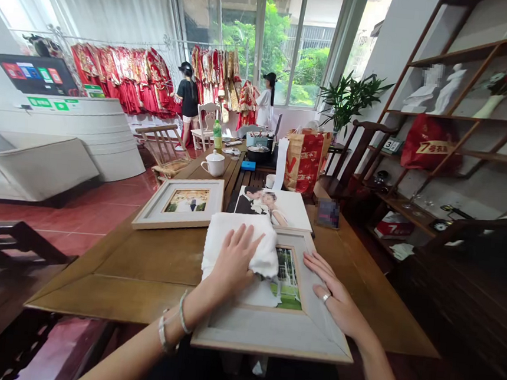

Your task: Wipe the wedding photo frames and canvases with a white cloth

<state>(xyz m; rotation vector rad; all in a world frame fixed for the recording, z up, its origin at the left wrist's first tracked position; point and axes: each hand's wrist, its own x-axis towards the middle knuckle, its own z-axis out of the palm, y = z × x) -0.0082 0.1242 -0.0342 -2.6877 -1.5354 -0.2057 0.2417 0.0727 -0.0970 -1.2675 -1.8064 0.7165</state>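
Note:
A framed photo [277, 328] with a pale grey-white frame lies flat at the near edge of the wooden table [149, 264]. My left hand [234, 259] presses flat, fingers spread, on a white cloth [232, 235] that covers the frame's upper left part. My right hand [333, 294], with a ring on one finger, rests open and flat on the frame's right side. A second framed photo [181, 202] lies further left on the table. An unframed photo print [278, 207] lies just behind the cloth.
Further back on the table stand a white cup [214, 164], a green bottle [217, 135], a dark bowl [259, 153] and a red paper bag [305, 159]. Two people [225, 102] stand by racks of red garments at the window. Wooden shelves [438, 153] line the right wall.

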